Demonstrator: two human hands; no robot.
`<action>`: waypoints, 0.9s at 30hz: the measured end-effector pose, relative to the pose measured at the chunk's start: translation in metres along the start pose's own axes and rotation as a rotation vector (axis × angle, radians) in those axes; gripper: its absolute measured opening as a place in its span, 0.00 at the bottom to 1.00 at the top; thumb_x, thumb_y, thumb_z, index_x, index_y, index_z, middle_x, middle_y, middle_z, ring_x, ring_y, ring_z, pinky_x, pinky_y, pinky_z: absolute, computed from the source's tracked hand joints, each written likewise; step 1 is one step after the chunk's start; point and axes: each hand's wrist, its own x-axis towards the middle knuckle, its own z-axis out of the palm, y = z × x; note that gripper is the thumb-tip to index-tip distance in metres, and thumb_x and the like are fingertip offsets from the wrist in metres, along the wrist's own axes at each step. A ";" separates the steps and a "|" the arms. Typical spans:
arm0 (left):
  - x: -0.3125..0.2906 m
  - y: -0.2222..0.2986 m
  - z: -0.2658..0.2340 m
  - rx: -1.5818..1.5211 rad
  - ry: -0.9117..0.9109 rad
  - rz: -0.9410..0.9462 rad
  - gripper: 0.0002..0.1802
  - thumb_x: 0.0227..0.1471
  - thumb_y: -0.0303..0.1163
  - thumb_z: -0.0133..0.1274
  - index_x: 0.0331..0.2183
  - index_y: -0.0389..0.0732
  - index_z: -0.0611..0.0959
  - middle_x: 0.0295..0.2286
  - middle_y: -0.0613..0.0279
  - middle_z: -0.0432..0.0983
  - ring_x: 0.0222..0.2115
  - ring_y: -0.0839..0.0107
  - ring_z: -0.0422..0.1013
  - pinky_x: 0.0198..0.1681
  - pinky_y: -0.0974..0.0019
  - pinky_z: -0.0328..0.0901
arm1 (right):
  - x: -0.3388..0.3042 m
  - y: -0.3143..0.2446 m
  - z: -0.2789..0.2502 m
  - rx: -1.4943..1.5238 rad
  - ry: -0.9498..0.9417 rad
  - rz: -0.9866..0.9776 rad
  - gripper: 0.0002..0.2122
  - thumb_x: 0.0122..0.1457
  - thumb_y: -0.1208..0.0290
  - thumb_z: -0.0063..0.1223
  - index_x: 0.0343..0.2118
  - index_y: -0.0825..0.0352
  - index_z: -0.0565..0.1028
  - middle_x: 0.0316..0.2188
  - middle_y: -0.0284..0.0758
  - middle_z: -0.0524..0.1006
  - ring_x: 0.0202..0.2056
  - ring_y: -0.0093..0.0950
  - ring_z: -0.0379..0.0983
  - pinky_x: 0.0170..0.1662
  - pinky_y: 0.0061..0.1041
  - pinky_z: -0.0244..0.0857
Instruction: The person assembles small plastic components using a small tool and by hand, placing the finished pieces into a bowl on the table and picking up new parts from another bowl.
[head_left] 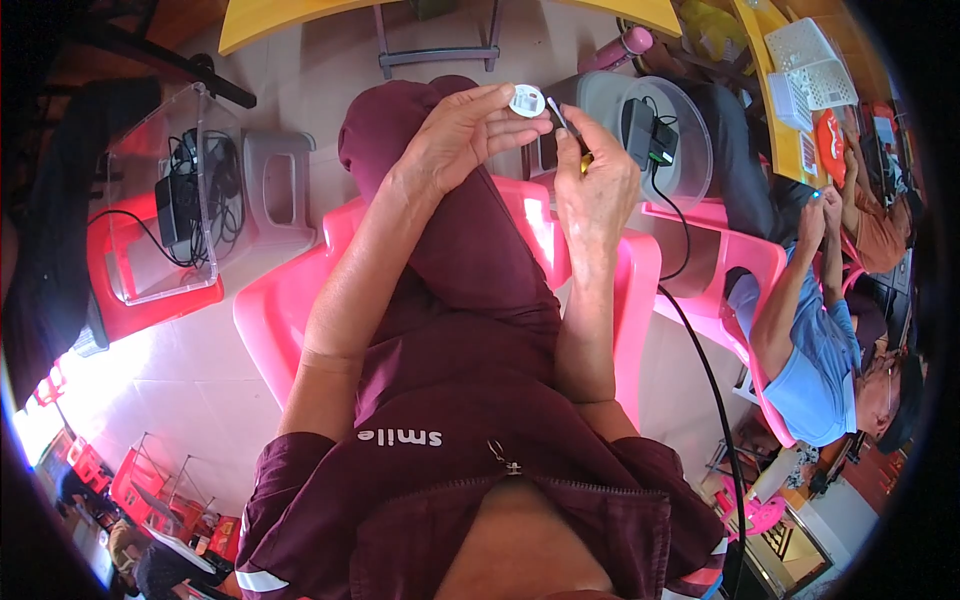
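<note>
Over my lap, my left hand (470, 130) pinches a small round white disc (527, 101) at its edge between thumb and fingers. A greyish patch and a small dark spot show on the disc's face. Just to its right, my right hand (598, 175) is closed on a slim pen-like tool (557, 112) with a dark shaft, a paler end and a bit of yellow by the palm. The tool's end points up and left toward the disc, close beside it; whether they touch I cannot tell. My fingers hide most of its handle.
A clear bin with black cables (205, 200) stands on a red stool at left. At right, a clear round tub (690, 140) holds a black adapter, and a black cable (700, 340) hangs down. A yellow table edge (300, 18) lies ahead. Another person (805, 330) sits at right.
</note>
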 end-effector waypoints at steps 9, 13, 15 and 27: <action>-0.003 -0.001 0.005 0.152 0.049 0.014 0.17 0.56 0.30 0.49 0.45 0.31 0.74 0.39 0.53 0.76 0.38 0.65 0.75 0.44 0.65 0.71 | -0.002 -0.008 0.001 -0.169 -0.113 -0.011 0.14 0.49 0.75 0.52 0.41 0.62 0.75 0.31 0.41 0.77 0.32 0.43 0.74 0.33 0.39 0.67; -0.004 -0.002 0.005 0.196 0.038 0.030 0.17 0.56 0.30 0.48 0.46 0.32 0.74 0.40 0.54 0.76 0.39 0.66 0.74 0.44 0.66 0.71 | -0.003 -0.008 0.004 -0.231 -0.082 -0.047 0.14 0.49 0.74 0.53 0.41 0.61 0.75 0.29 0.40 0.77 0.30 0.42 0.75 0.32 0.39 0.67; -0.003 -0.003 0.003 0.202 0.037 0.043 0.17 0.55 0.29 0.49 0.45 0.32 0.75 0.39 0.54 0.76 0.39 0.66 0.74 0.43 0.66 0.71 | -0.005 -0.007 0.008 -0.244 -0.049 -0.083 0.13 0.49 0.74 0.53 0.41 0.61 0.75 0.29 0.39 0.76 0.29 0.42 0.75 0.31 0.39 0.67; -0.001 -0.008 0.002 0.227 0.087 0.143 0.14 0.53 0.28 0.51 0.41 0.31 0.78 0.35 0.56 0.77 0.34 0.71 0.75 0.41 0.70 0.72 | -0.007 -0.009 0.023 -0.246 0.007 -0.048 0.10 0.53 0.73 0.50 0.38 0.59 0.77 0.26 0.38 0.76 0.28 0.42 0.73 0.29 0.38 0.64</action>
